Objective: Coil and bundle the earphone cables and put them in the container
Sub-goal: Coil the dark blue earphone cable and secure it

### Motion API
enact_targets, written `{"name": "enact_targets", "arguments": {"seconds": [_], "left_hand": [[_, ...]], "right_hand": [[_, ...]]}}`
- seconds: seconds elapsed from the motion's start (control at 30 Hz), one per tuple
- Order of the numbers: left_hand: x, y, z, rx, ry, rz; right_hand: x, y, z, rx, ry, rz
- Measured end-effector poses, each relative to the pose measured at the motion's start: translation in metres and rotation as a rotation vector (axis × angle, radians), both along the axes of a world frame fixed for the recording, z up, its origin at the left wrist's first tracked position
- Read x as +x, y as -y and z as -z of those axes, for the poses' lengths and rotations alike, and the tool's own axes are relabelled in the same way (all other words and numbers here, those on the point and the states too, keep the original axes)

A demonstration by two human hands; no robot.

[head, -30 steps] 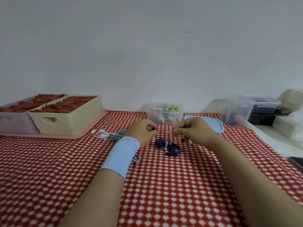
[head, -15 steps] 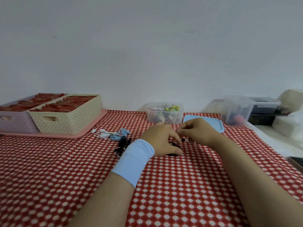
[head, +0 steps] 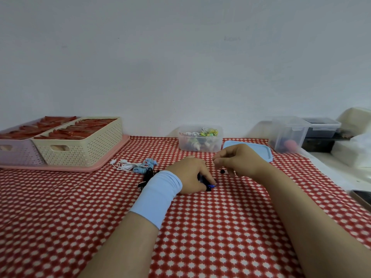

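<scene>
My left hand [head: 190, 174], with a light blue wristband, lies low on the red checked cloth and grips a dark blue earphone cable [head: 208, 183] that is mostly hidden under its fingers. My right hand [head: 239, 159] hovers just right of it, fingers curled, pinching the thin cable end above a black earbud [head: 222, 171]. A clear container [head: 200, 140] holding several coiled earphones stands behind the hands. Its light blue lid [head: 265, 151] lies beside it. White earphones [head: 124, 165], light blue earphones [head: 144, 166] and a black cable [head: 147, 175] lie loose to the left.
A cream basket [head: 84, 145] and a lilac basket [head: 14, 151] of red items stand on a pink tray [head: 112, 157] at the back left. Clear boxes [head: 289, 135] sit at the back right. A dark object [head: 361, 197] lies at the right edge.
My left hand has dropped from in front of me down onto the blue cable on the cloth, baring the black cable at left. My right hand stayed close, holding the cable end.
</scene>
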State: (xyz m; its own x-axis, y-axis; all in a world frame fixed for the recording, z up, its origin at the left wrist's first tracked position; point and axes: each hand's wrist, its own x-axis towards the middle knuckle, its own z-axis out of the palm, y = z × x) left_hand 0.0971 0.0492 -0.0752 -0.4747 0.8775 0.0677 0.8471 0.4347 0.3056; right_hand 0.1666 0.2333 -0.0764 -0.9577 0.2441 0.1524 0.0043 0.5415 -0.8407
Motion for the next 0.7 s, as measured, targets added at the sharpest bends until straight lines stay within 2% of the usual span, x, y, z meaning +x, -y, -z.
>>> {"name": "enact_targets", "arguments": {"seconds": [0.17, 0.27, 0.37, 0.43, 0.53, 0.6, 0.7], "left_hand": [[0.001, -0.004, 0.004, 0.072, 0.017, 0.023], [0.003, -0.007, 0.007, 0.307, 0.207, -0.12], [0.003, -0.008, 0.006, 0.579, 0.437, -0.273], [0.003, -0.008, 0.005, 0.646, 0.525, -0.27], [0.005, -0.01, 0.01, 0.561, 0.484, -0.259], [0.005, -0.011, 0.011, 0.47, 0.358, -0.245], [0.005, -0.006, 0.007, 0.349, 0.3, -0.147]], "right_hand": [[-0.002, -0.001, 0.003, -0.038, -0.031, 0.066], [-0.004, -0.002, 0.003, -0.169, -0.086, 0.107], [-0.005, -0.001, 0.0, -0.461, -0.153, 0.071], [-0.005, 0.002, -0.001, -0.553, -0.152, -0.004], [-0.007, 0.009, 0.002, -0.503, -0.107, -0.103], [-0.008, 0.01, 0.004, -0.485, -0.099, -0.066], [-0.007, 0.004, 0.003, -0.482, -0.12, 0.035]]}}
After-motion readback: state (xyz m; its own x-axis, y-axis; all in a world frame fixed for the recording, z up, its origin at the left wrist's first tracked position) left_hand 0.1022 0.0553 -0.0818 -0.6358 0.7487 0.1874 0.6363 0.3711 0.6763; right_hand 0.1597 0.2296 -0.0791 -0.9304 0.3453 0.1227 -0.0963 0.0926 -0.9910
